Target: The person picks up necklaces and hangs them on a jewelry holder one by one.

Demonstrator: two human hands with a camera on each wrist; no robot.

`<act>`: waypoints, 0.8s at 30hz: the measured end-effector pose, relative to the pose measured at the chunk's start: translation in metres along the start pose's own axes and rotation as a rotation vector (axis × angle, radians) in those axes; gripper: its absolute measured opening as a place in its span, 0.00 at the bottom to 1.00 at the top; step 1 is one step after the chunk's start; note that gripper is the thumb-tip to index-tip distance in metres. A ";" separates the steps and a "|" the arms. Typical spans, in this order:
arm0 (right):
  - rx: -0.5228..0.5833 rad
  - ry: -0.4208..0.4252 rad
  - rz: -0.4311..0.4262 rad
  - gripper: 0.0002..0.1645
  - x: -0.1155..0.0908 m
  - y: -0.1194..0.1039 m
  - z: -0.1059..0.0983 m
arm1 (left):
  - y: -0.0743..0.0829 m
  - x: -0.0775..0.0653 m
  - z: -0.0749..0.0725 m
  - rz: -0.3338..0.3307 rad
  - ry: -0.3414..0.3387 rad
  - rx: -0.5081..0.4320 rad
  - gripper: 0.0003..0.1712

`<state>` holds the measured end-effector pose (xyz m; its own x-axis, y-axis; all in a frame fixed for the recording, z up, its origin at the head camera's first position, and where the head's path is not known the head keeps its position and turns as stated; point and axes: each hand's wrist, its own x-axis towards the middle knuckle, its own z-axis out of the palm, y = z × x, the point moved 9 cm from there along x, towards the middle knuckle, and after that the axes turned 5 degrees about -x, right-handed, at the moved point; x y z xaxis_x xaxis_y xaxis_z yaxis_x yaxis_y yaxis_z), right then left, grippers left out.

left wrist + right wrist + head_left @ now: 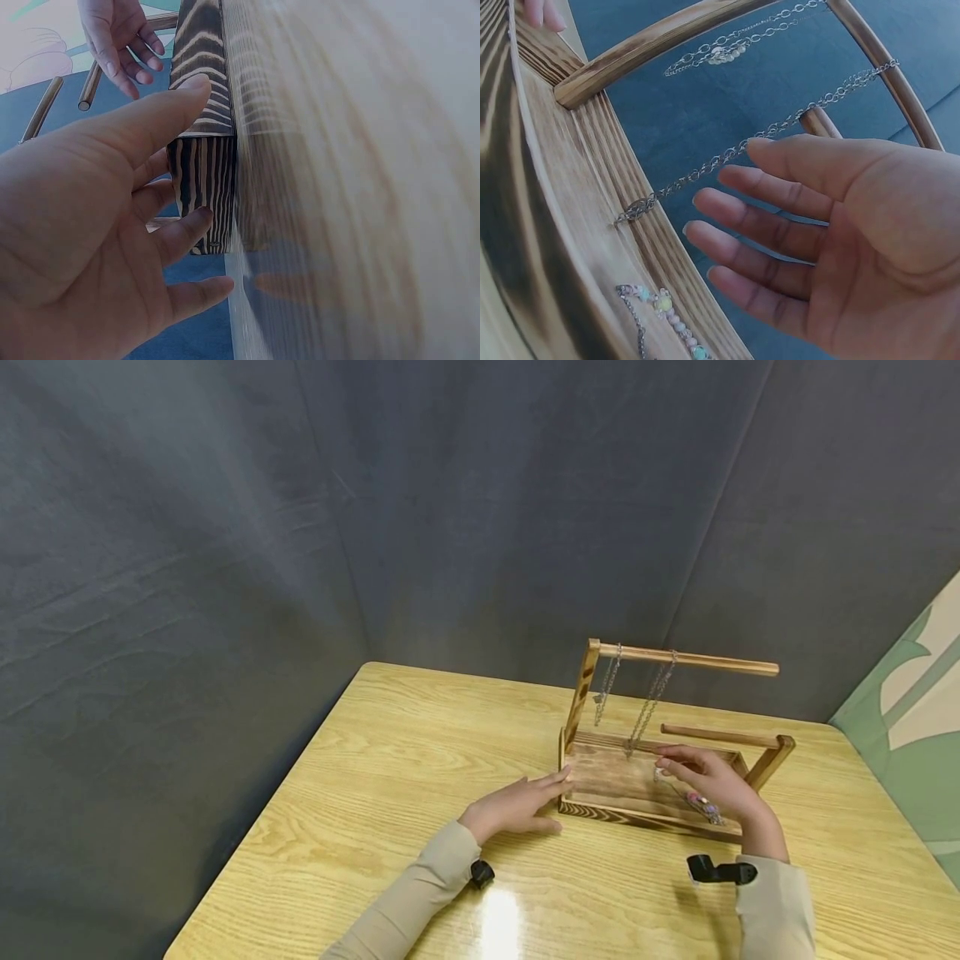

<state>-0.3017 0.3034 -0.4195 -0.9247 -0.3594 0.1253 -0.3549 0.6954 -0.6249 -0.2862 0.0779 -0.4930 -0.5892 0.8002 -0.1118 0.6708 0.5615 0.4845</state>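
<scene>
One longer chain [718,160] hangs from the upper bar [727,662] of the wooden stand [581,697], its low end down by the tray [600,777]; it should be light, limp and quick to snag, so pinch a few links near the bar. Left of it hangs a shorter chain [727,54]. The beaded strand [664,304] in the tray looks more delicate: lift it gently by its links. Your right grip [708,783] is relaxed and empty beside the longer chain; your left grip [513,806] clasps nothing, fingers resting at the tray's left end on the table [420,752].
</scene>
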 end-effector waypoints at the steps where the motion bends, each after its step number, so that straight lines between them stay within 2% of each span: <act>1: -0.003 0.003 0.001 0.22 0.000 0.001 0.000 | 0.000 0.000 0.000 0.000 -0.001 0.000 0.42; 12: -0.044 0.010 0.041 0.23 -0.003 0.012 -0.004 | 0.000 0.000 0.001 -0.004 -0.002 -0.001 0.42; 24: -0.034 0.021 0.069 0.23 -0.006 0.021 -0.006 | -0.001 0.000 0.000 -0.008 -0.003 -0.002 0.42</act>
<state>-0.3044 0.3234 -0.4285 -0.9497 -0.2969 0.0996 -0.2945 0.7387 -0.6063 -0.2866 0.0779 -0.4937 -0.5929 0.7965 -0.1186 0.6651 0.5673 0.4856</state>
